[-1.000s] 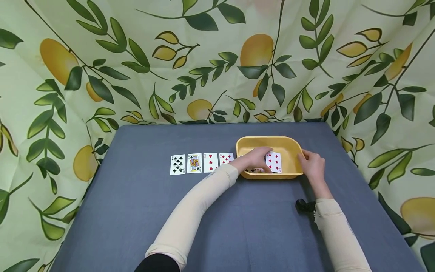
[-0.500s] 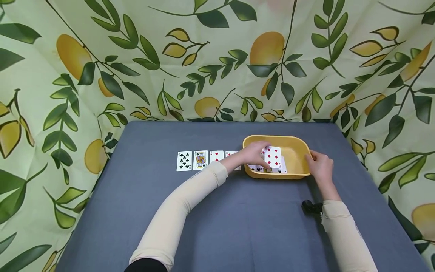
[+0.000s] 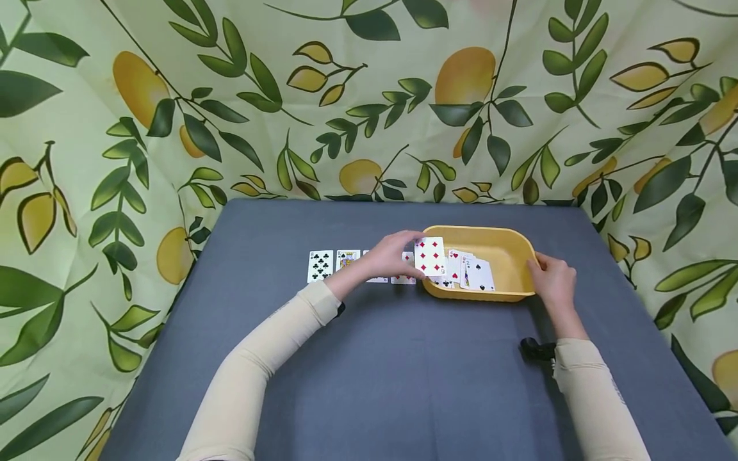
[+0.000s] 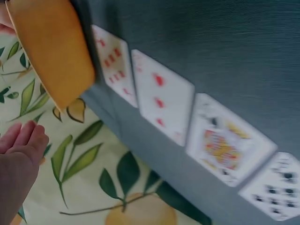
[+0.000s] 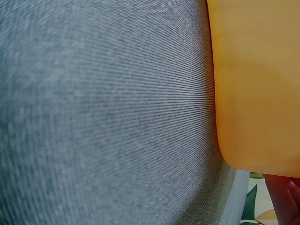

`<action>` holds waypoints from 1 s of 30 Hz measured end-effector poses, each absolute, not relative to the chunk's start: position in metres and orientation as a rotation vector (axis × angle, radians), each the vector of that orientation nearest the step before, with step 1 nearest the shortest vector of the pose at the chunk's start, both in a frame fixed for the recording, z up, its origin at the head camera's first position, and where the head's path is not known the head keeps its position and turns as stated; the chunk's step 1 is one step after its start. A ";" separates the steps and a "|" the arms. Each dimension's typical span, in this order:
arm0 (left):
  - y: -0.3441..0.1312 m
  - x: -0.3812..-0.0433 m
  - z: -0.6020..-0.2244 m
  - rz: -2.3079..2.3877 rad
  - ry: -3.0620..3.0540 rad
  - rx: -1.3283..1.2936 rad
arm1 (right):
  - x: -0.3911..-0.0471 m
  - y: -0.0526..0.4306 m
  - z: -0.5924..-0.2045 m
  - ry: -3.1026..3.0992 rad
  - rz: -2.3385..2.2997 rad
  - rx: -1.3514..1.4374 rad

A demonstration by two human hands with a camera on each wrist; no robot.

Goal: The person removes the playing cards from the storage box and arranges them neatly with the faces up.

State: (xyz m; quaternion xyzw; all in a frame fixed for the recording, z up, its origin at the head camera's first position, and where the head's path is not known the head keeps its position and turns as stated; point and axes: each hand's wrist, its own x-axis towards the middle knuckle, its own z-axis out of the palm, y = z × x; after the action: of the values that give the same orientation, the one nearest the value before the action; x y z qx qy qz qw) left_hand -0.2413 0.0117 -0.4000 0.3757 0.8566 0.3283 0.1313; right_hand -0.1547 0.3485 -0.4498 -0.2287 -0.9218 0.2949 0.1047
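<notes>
My left hand (image 3: 393, 257) pinches a six of diamonds (image 3: 430, 257) by its left edge, over the left end of a yellow plastic tray (image 3: 516, 246). My right hand (image 3: 553, 282) grips the tray's right rim, thumb at the edge. Several loose playing cards (image 3: 477, 275) lie overlapped inside the tray. To its left runs a row of face-up cards: a clubs card (image 3: 320, 266), a king (image 4: 227, 140), a three of hearts (image 4: 161, 98) and a diamonds card (image 4: 114, 65). In the head view my left hand and wrist partly cover this row.
A grey-blue cloth (image 3: 369, 371) covers the table. A leaf-and-fruit patterned curtain (image 3: 369, 96) hangs behind and at both sides. A black device (image 3: 536, 349) sits at my right wrist.
My left hand has lifted the six of diamonds and moved left with it, uncovering more cards in the tray. My right hand keeps its grip on the rim. The head view has shifted slightly.
</notes>
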 end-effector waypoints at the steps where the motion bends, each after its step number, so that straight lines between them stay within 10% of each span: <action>1: 0.005 -0.239 -0.401 0.966 2.488 1.075 | -0.155 0.348 -0.449 -2.720 0.875 -0.675; 30: -0.136 -0.199 -0.457 0.994 2.634 0.929 | -0.156 0.349 -0.449 -2.734 0.874 -0.654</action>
State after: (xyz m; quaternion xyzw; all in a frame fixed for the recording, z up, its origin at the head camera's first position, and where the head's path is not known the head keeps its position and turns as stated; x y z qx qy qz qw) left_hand -0.1987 -0.1363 -0.4568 0.3120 0.8850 0.3341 0.0885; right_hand -0.1560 0.3488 -0.4486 -0.2210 -0.9242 0.2955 0.0985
